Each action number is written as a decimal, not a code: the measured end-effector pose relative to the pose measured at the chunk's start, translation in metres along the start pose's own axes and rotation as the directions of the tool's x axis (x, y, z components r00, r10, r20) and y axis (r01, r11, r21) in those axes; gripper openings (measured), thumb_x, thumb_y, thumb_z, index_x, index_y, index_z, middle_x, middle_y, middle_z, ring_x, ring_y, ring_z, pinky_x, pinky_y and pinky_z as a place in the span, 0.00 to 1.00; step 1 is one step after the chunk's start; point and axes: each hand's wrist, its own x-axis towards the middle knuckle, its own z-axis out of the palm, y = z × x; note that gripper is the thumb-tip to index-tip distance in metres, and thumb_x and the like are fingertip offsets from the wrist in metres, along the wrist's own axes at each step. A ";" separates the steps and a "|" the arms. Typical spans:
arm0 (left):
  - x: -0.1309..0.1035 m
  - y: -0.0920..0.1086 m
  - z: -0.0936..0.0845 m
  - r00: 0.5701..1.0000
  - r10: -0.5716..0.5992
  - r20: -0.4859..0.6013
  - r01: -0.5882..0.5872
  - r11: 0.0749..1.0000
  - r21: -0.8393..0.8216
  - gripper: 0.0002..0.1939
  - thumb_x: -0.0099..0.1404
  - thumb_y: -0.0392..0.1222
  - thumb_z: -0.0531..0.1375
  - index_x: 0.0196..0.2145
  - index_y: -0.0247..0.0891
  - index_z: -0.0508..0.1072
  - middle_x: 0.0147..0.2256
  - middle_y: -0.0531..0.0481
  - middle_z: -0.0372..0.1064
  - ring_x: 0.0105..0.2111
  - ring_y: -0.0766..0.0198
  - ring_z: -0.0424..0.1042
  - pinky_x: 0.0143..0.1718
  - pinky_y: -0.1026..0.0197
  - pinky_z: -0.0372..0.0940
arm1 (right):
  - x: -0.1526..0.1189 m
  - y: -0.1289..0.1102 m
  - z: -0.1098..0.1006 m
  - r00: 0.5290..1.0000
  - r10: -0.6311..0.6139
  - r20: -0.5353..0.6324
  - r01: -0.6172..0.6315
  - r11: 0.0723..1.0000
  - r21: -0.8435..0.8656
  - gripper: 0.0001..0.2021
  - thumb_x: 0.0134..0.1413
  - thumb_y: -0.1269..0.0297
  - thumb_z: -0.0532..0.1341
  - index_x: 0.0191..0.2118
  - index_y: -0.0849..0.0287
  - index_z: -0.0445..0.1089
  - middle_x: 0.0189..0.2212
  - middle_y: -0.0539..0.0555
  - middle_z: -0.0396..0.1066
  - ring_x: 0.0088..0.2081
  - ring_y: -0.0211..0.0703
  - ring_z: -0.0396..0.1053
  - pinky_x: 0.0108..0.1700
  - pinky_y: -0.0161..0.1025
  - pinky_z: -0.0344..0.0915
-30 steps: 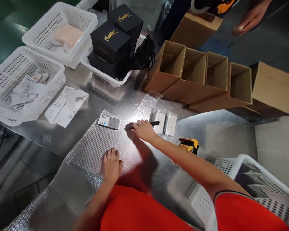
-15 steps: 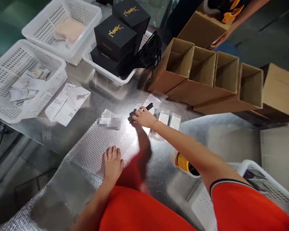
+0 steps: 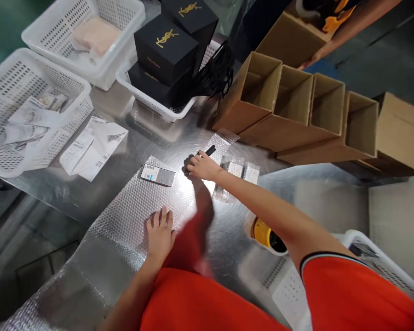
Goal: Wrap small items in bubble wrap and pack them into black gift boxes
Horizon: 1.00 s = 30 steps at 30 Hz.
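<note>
My left hand [image 3: 160,233] lies flat with fingers spread on a sheet of bubble wrap [image 3: 124,209]. Beyond its fingertips a small silver-grey box [image 3: 158,175] with a white label rests on the wrap. My right hand [image 3: 203,166] has its fingers curled round a narrow black tool [image 3: 211,150] whose end sticks out past the knuckles; the rest of it is hidden, so its kind is unclear. Beside the right wrist lie small bubble-wrapped boxes [image 3: 251,174], partly covered by my forearm. A loose bubble wrap piece [image 3: 224,139] sits just past that hand.
Several upright open cardboard boxes [image 3: 262,112] stand at back right, near a co-worker's arm [image 3: 348,39]. White baskets hold papers [image 3: 83,110], a pinkish pack [image 3: 98,36] and black gift boxes [image 3: 165,50]. Folded papers [image 3: 94,149] lie left; a yellow tape roll [image 3: 262,232] is under my right arm.
My hands stay nearly in place, the right one shifted very slightly left with the black tool. The view has moved a little, and the co-worker's arm has shifted somewhat.
</note>
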 end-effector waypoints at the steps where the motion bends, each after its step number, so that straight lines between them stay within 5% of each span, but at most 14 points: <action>1: 0.000 0.000 0.000 1.000 0.001 0.002 -0.001 1.000 -0.003 0.28 0.67 0.42 0.56 0.64 0.41 0.64 0.69 0.43 0.54 0.61 0.44 0.58 0.56 0.38 0.57 | 0.001 0.000 0.000 1.000 0.000 -0.002 0.000 1.000 0.014 0.16 0.67 0.55 0.55 0.47 0.58 0.75 0.45 0.62 0.73 0.46 0.53 0.65 0.58 0.52 0.49; 12: 0.000 -0.002 -0.003 1.000 0.009 -0.012 -0.010 1.000 -0.027 0.28 0.67 0.43 0.56 0.64 0.41 0.65 0.68 0.42 0.56 0.60 0.43 0.59 0.57 0.37 0.57 | -0.006 0.026 -0.039 0.983 0.171 0.071 -0.166 0.984 -0.069 0.16 0.67 0.58 0.55 0.49 0.61 0.75 0.48 0.65 0.73 0.50 0.57 0.66 0.55 0.53 0.52; 17: 0.003 -0.004 -0.004 1.000 0.014 -0.017 -0.014 1.000 -0.018 0.27 0.67 0.44 0.56 0.63 0.40 0.66 0.67 0.40 0.57 0.59 0.43 0.60 0.56 0.38 0.57 | -0.069 -0.042 -0.029 0.940 0.284 0.187 -0.307 0.946 0.109 0.20 0.69 0.54 0.50 0.51 0.61 0.73 0.44 0.67 0.75 0.46 0.59 0.71 0.48 0.52 0.59; 21: 0.007 -0.009 -0.004 0.997 0.022 -0.076 -0.025 0.998 -0.050 0.27 0.69 0.47 0.55 0.63 0.37 0.66 0.62 0.37 0.64 0.56 0.45 0.63 0.54 0.42 0.59 | -0.144 -0.114 0.015 0.858 0.311 0.408 -0.428 0.872 0.236 0.16 0.67 0.56 0.53 0.50 0.55 0.73 0.45 0.64 0.75 0.44 0.57 0.73 0.43 0.49 0.63; 24: 0.013 -0.017 -0.009 0.988 0.016 -0.152 -0.031 0.995 -0.095 0.24 0.71 0.47 0.52 0.60 0.35 0.68 0.60 0.35 0.65 0.55 0.46 0.65 0.55 0.44 0.60 | -0.186 -0.147 0.045 0.792 0.438 0.425 -0.554 0.809 0.198 0.14 0.62 0.62 0.58 0.51 0.55 0.72 0.47 0.66 0.73 0.47 0.60 0.72 0.44 0.51 0.65; 27: 0.025 -0.033 -0.017 0.968 -0.061 -0.245 0.025 0.989 -0.147 0.23 0.72 0.47 0.49 0.58 0.33 0.69 0.62 0.32 0.62 0.58 0.44 0.63 0.56 0.42 0.60 | -0.190 -0.158 0.050 0.760 0.577 0.301 -0.645 0.727 0.234 0.19 0.60 0.62 0.60 0.56 0.58 0.70 0.51 0.69 0.70 0.52 0.64 0.68 0.48 0.54 0.65; 30: 0.040 -0.057 -0.025 0.930 -0.231 -0.285 0.162 0.956 -0.245 0.26 0.72 0.48 0.49 0.60 0.29 0.65 0.64 0.27 0.56 0.61 0.40 0.60 0.57 0.39 0.61 | -0.148 -0.156 0.033 0.792 0.598 0.122 -0.593 0.705 0.389 0.25 0.64 0.56 0.56 0.63 0.60 0.63 0.61 0.70 0.63 0.61 0.63 0.60 0.57 0.54 0.61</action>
